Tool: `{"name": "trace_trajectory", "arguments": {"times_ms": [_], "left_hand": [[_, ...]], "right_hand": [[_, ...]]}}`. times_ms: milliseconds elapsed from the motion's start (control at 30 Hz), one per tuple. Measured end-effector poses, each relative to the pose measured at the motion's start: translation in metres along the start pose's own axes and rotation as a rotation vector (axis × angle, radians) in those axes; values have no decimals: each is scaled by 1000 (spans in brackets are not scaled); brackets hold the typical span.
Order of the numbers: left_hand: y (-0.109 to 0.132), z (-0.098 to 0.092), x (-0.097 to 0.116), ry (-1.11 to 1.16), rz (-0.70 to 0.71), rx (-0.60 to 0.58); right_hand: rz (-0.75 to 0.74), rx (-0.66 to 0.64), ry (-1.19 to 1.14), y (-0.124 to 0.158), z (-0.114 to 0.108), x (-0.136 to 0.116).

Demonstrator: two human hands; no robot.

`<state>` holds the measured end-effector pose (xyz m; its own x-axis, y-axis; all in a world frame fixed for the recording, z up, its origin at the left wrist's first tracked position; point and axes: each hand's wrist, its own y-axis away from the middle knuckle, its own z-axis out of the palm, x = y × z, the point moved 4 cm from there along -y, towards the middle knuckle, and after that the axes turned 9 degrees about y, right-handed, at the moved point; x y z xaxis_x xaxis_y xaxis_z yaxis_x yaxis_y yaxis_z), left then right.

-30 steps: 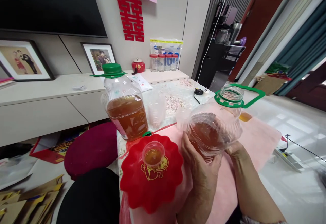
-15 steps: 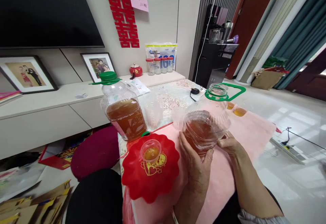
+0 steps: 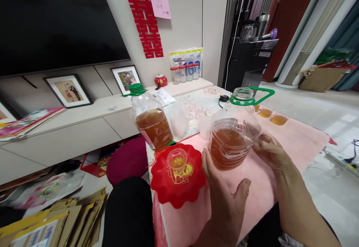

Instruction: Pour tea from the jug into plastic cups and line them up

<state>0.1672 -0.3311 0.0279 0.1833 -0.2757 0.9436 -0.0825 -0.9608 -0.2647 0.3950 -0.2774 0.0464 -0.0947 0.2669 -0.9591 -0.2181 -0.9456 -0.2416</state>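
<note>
left hand (image 3: 224, 191) and right hand (image 3: 268, 151) lie open against jug (image 3: 228, 148); bag (image 3: 187, 57) reads 100

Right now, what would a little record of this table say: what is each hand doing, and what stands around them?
Left hand: open, thumb spread, fingertips by the left side of the open jug
Right hand: clasps the jug's right side
Jug state: uncapped, upright, amber liquid inside, on the pink cloth
Red plate: left of the jug, bears a small filled cup
Capped jug: behind the plate, green cap
Far end: two filled cups
</note>
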Motion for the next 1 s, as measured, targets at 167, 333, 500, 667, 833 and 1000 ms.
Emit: {"name": "trace_trajectory", "arguments": {"times_ms": [167,333,500,667,833,1000], "left_hand": [[-21,-65,10,127,-20,38],[-54,-120,-1,-82,-114,157],[-73,-129,-22,-120,-218,109],[-81,-123,-38,4,-274,85],[-87,-119,-53,130,-341,57],[-88,-118,-64,175,-321,41]], "right_hand": [[-103,315,-47,1,-26,-12],[-259,536,-92,9,-36,-44],[-414,571,-3,32,-3,-89],[-521,351,139,51,53,-111],[-409,-68,318,56,112,-99],[-301,-247,400,52,151,-80]]}}
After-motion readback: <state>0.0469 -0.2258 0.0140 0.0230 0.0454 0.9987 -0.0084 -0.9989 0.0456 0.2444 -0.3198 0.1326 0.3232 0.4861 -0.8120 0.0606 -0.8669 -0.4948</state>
